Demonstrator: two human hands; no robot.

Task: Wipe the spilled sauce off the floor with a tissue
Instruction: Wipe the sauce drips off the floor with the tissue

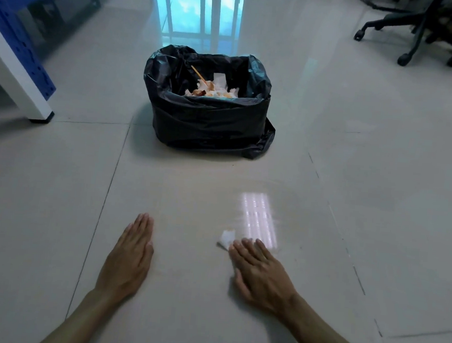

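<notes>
My right hand [258, 274] lies flat on the pale tiled floor [184, 276], palm down. Its fingers press on a small crumpled white tissue [226, 239], which sticks out past the fingertips and carries a faint orange stain at its top edge. My left hand [129, 255] rests flat on the floor to the left, fingers together, holding nothing. A faint smeared, wet-looking patch [259, 209] spreads on the tile just beyond the tissue, under a bright reflection. I see no distinct sauce puddle.
A bin lined with a black bag [210, 116] stands straight ahead, holding stained tissues and a wooden stick. A blue and white shelf leg [23, 85] is at the left. Office chair wheels [409, 28] are at the far right.
</notes>
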